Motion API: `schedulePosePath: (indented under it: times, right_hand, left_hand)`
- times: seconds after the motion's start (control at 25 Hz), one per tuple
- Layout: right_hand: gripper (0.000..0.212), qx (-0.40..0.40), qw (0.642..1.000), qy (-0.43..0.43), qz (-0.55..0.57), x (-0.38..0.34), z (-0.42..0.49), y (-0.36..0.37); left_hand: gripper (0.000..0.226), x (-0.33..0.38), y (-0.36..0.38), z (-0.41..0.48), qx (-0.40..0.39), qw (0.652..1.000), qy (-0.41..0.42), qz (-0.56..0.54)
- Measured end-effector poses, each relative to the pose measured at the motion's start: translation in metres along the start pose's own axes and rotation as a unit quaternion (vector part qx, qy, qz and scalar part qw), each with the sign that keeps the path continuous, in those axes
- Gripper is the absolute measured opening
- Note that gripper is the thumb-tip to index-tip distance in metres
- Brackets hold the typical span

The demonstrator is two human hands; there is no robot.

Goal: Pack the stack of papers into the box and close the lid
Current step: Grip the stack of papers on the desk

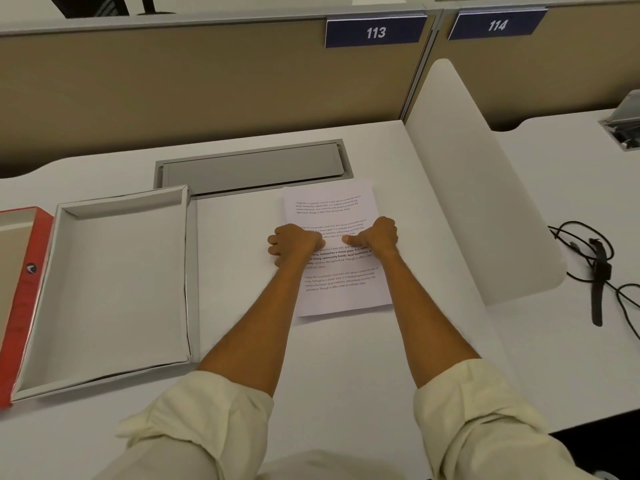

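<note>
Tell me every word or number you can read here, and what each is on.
"113": blue sign on the partition.
"114": second blue sign to its right.
"Defined by a slower pace", in bold: top sheet of the papers; the other print is too small to read reliably.
Red lid: round logo, no legible words.

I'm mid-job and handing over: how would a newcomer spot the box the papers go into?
Start at the grey hatch set into the white desk under the sign 113. Just in front of its left end lies an open, shallow white box, left of the papers under both hands. Unlike the red lid touching its left side, it is white and holds nothing.
</note>
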State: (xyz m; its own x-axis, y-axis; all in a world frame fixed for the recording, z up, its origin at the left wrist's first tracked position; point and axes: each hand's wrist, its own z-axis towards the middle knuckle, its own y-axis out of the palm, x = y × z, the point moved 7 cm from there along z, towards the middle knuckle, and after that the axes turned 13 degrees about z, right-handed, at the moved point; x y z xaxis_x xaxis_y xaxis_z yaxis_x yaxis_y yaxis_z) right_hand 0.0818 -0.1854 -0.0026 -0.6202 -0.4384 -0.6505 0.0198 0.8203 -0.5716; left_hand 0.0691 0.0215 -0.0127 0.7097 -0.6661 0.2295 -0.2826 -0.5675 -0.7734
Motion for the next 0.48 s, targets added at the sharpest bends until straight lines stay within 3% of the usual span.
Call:
schedulePosePath:
  times: [0.2, 0.48]
  right_hand:
    - [0.073, 0.012, 0.999, 0.006, 0.033, 0.007, -0.002, 0.001]
    - [0.063, -0.001, 0.997, 0.015, 0.078, 0.011, -0.001, 0.000]
  left_hand:
    - [0.079, 0.004, 0.000, 0.001, -0.009, 0.997, 0.030, -0.068]
    - [0.054, -0.013, 0.008, 0.011, -0.055, 0.982, 0.054, -0.171]
